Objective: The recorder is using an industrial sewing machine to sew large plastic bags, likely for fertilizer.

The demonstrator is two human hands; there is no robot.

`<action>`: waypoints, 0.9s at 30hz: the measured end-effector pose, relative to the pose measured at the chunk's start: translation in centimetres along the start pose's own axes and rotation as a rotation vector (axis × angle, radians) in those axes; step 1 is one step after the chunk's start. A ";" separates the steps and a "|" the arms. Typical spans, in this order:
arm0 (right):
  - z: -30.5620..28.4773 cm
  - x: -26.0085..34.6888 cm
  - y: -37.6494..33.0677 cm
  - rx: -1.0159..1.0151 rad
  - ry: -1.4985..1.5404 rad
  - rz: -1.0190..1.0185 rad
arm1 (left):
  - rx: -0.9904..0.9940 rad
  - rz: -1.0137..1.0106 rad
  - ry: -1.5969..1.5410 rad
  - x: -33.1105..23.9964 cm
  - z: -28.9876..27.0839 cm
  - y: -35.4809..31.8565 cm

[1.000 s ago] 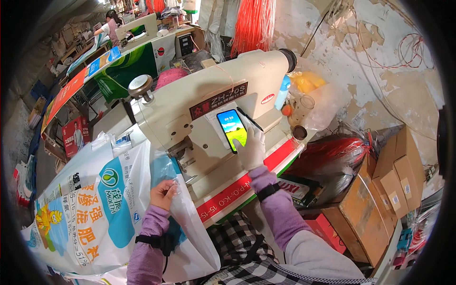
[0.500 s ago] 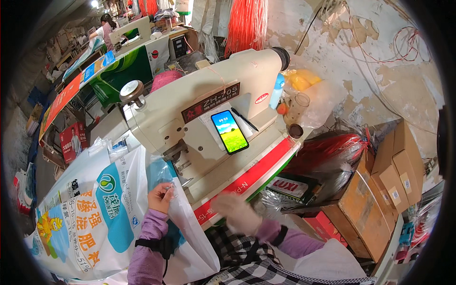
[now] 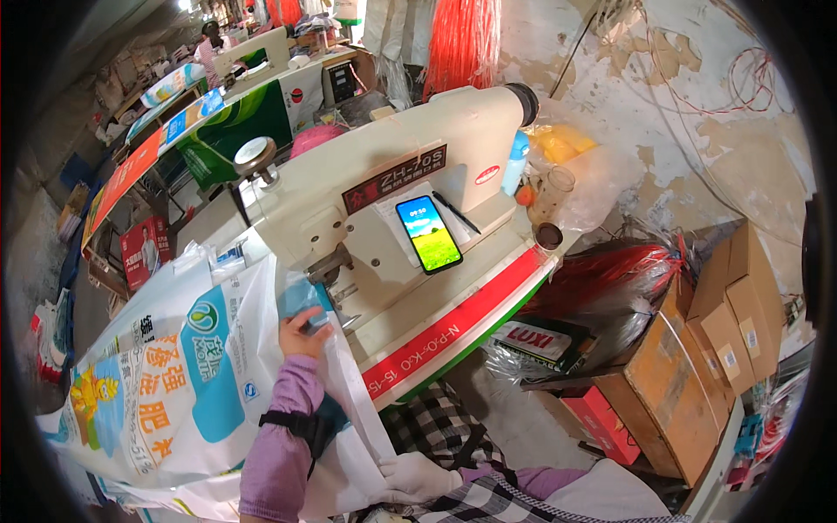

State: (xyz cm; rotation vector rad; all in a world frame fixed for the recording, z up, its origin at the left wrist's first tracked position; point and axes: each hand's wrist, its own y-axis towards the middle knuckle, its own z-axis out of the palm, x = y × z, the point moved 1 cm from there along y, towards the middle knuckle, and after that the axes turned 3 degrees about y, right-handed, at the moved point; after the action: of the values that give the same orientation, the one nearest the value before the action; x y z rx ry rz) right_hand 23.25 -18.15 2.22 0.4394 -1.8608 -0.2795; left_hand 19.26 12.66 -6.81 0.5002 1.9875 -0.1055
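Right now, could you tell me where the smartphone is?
In the head view, the smartphone lies screen-up on the bed of the cream sewing machine, right of centre, beside a dark pen and up-right of the left hand.

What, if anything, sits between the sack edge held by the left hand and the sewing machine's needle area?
Nothing visible. The left hand pinches the printed sack at its top edge, right beside the needle area of the cream sewing machine. The phone lies farther right on the machine bed, out of that path.
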 end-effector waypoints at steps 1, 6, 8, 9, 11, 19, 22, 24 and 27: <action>-0.7 0.8 0.7 -0.019 0.082 0.066 | -0.004 -0.014 0.001 -0.1 0.3 0.2; -1.8 1.9 1.1 0.054 0.045 0.082 | -0.058 -0.029 0.216 -0.9 1.5 1.0; -1.5 2.2 1.1 -0.105 0.143 0.054 | -0.057 -0.029 0.187 0.9 0.8 1.3; -1.3 1.7 0.5 -0.009 0.107 0.104 | -0.007 -0.059 0.084 1.0 0.7 1.2; -1.7 2.0 0.5 0.001 0.136 0.086 | 0.053 -0.086 -0.125 1.5 0.7 1.2; -2.2 1.8 0.7 0.137 0.014 0.150 | -0.003 -0.175 0.115 -1.7 0.7 0.7; 0.3 -2.9 -3.0 0.002 0.029 0.510 | -0.019 -0.266 0.154 -3.6 0.7 1.3; 0.5 -4.9 -3.4 -0.066 0.150 0.575 | -0.065 -0.248 0.118 -1.4 -0.1 1.8; -0.9 -4.2 -3.3 0.016 0.150 0.643 | -0.311 -0.254 -0.284 -0.9 0.8 1.7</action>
State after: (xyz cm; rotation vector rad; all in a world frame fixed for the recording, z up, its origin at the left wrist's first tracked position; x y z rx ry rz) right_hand 25.81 -19.33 -2.39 -0.1368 -1.7561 0.1989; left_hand 20.91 13.69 -6.10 0.0277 1.7374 -0.0217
